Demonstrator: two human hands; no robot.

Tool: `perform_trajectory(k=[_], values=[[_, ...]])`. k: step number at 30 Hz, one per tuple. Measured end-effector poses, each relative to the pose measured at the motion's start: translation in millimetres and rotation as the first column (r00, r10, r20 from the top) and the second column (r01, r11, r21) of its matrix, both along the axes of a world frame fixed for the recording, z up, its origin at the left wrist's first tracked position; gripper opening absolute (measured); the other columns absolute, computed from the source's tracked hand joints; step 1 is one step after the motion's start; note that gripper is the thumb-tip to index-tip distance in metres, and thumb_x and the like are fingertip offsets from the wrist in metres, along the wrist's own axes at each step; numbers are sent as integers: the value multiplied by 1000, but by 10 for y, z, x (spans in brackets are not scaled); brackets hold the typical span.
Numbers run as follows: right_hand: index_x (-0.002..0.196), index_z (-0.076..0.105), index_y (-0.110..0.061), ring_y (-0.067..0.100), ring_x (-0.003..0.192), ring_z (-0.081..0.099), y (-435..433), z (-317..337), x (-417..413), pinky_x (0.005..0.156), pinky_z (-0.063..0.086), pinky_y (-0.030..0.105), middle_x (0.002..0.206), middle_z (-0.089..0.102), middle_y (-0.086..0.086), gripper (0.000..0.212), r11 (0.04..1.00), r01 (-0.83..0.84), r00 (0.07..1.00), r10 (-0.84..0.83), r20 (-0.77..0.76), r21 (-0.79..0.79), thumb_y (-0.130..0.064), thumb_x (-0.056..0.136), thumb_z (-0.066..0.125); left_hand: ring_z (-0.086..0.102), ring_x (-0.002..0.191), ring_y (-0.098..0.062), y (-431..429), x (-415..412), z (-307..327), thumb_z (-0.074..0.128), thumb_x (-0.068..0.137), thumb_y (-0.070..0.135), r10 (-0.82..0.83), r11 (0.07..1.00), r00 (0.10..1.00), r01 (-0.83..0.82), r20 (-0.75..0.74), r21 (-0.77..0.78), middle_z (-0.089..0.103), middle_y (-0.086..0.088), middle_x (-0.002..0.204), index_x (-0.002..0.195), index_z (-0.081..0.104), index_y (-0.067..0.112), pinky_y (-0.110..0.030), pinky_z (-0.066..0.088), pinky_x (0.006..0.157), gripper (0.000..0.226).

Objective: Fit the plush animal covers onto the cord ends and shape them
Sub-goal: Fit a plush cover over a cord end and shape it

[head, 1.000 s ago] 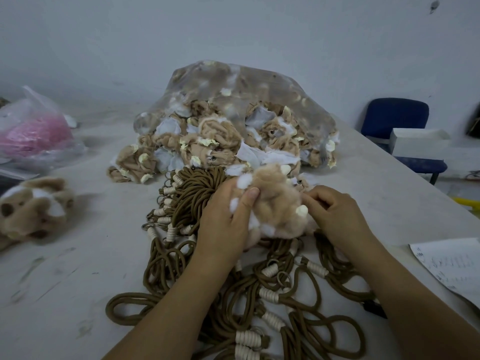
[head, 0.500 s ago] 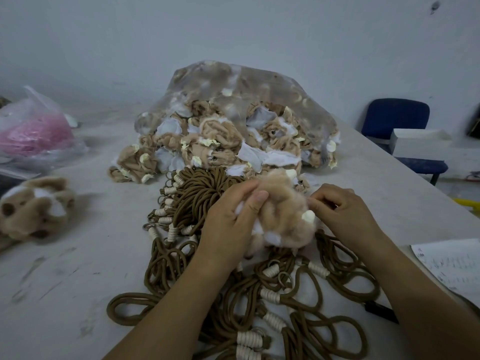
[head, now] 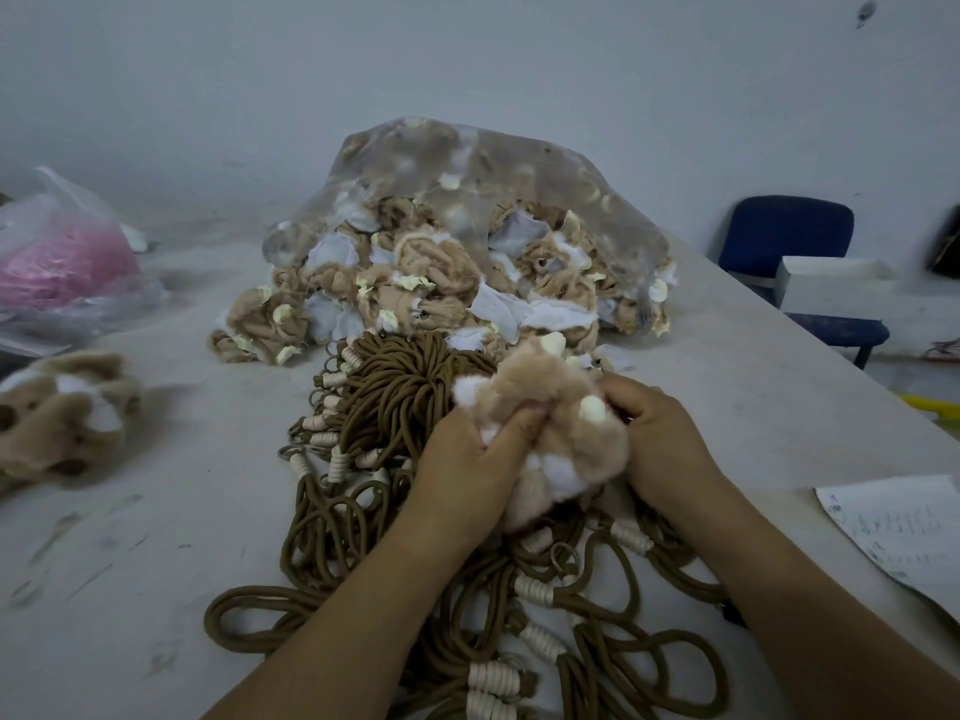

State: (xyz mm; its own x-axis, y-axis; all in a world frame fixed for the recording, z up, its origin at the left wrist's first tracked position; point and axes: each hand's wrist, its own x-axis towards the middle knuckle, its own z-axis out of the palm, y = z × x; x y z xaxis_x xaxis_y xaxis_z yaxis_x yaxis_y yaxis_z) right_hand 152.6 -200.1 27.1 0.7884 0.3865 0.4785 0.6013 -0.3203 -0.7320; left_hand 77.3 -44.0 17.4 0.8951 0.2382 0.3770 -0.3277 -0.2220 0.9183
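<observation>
Left hand (head: 467, 459) and right hand (head: 660, 444) both clamped on the cover (head: 550, 402), pinching from 9 and 3 o'clock, over cords (head: 405, 387) on worktop (head: 182, 511); cover's long axis 12 to 6, hands equally near, cord end hidden.

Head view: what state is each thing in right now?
Plush cover: bunched, held up between both hands.
Left hand: grips the cover.
Right hand: grips the cover.
Cords: tangled heap on the table.
Clear bag: open, covers spilling out.
Plush toy: lying at left, untouched.
</observation>
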Motion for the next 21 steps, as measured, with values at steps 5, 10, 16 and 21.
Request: perform_trajectory(k=[5, 10, 16, 21], values=[[58, 56, -26, -4, 53, 47, -36, -11, 17, 49, 35, 10, 56, 57, -9, 35, 995, 94, 995, -93, -41, 23, -3, 84, 61, 66, 85, 1, 11, 5, 29, 57, 85, 55, 58, 998, 998, -58, 26, 11, 70, 16, 93, 95, 65, 31, -14, 51, 68, 27], [60, 58, -19, -1, 55, 49, -53, -4, 23, 52, 36, 10, 59, 58, -10, 28, 989, 147, 988, -147, -38, -12, -6, 85, 60, 59, 74, -23, 14, -27, 63, 48, 89, 55, 107, 994, 988, -107, 112, -5, 61, -10, 81, 90, 59, 10, -39, 48, 66, 47], [64, 61, -26, 9, 69, 53, -192, 98, 27, 82, 38, 36, 69, 61, 2, 41, 981, 167, 984, -161, 72, -96, -65, 73, 49, 65, 81, -15, 33, -21, 65, 47, 91, 50, 75, 997, 990, -71, 116, -40, 69, 0, 89, 95, 67, 21, -29, 54, 69, 35], [63, 60, -21, 3, 72, 50, -205, 129, 26, 82, 33, 34, 65, 56, -2, 41, 974, 165, 978, -141, 153, -153, -57, 76, 49, 64, 77, 6, 48, -10, 60, 44, 95, 43, 55, 998, 992, -55, 110, -11, 70, 21, 82, 87, 67, 36, -7, 46, 63, 25]])
